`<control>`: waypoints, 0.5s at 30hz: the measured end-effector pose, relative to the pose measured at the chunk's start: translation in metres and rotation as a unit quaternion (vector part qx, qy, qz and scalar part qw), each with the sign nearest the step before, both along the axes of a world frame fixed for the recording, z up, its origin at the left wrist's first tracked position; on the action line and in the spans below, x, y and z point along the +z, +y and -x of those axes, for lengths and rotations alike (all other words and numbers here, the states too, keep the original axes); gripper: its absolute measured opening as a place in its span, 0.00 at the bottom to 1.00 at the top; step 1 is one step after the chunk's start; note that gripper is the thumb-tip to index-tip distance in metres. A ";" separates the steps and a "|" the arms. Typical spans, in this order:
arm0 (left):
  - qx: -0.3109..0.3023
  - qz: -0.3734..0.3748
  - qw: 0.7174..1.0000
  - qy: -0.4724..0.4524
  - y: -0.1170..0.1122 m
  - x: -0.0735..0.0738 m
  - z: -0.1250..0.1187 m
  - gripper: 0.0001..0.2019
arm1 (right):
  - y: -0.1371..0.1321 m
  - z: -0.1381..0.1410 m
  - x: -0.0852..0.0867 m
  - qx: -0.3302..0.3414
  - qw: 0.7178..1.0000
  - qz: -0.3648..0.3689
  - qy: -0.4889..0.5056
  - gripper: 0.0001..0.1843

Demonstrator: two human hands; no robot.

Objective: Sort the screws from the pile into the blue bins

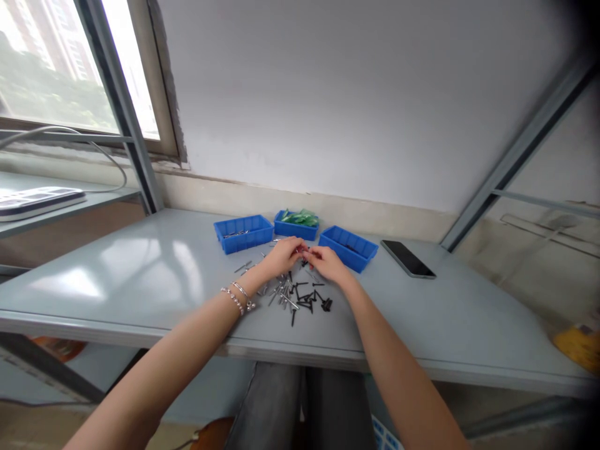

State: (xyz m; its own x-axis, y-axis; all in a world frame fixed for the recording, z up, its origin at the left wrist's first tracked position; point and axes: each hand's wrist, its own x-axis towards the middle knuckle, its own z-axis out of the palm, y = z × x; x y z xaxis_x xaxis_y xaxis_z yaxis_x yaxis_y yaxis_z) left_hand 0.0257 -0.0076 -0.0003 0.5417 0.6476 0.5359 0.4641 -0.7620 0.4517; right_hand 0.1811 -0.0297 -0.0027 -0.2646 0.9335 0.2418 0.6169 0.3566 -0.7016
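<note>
My left hand (281, 257) and my right hand (325, 262) sit close together above the grey table (140, 275), with their fingertips meeting at the middle. Something small may lie between the fingers, but they hide it. Just below them lies a loose heap of metal screws and black screws (295, 295). Beyond the hands stand several blue plastic bins. The left bin (244, 233) holds a few silvery pieces, the middle bin (295, 230) holds green items, and the right bin (347, 248) holds small dark pieces.
A black smartphone (407, 258) lies face up to the right of the bins. The table's back edge meets a white wall (328, 94). A window (56, 69) and a shelf with a flat white device (32, 203) are at the left.
</note>
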 end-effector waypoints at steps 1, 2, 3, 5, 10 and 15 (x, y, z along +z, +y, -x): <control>0.001 0.022 1.000 -0.019 0.000 0.000 0.000 0.06 | 0.000 0.000 0.001 0.006 1.000 0.012 0.018 0.13; 0.000 0.052 0.998 -0.041 0.001 0.000 -0.001 0.06 | -0.001 0.001 0.002 0.012 0.999 0.022 0.036 0.13; -0.005 0.086 0.994 -0.066 0.002 0.000 -0.001 0.06 | -0.001 0.001 0.003 0.016 0.998 0.029 0.052 0.13; -0.029 0.155 0.981 -0.114 0.002 0.000 -0.003 0.06 | -0.001 0.001 0.005 0.019 0.996 0.037 0.081 0.13; -0.079 0.220 0.960 -0.157 0.001 0.001 -0.004 0.08 | 0.000 0.002 0.005 0.000 0.992 0.047 0.115 0.14; -0.020 0.179 0.981 -0.072 0.003 -0.003 0.000 0.12 | 0.004 0.000 0.001 -0.052 0.992 -0.004 0.116 0.14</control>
State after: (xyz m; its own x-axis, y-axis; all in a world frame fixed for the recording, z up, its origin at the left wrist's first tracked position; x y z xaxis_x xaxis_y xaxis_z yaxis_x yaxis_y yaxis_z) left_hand 0.0258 -0.0041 -0.0034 0.5066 0.7877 0.3505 0.3492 -0.5591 0.7520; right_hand 0.1814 -0.0254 -0.0019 -0.1027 0.9507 0.2926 0.4724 0.3055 -0.8268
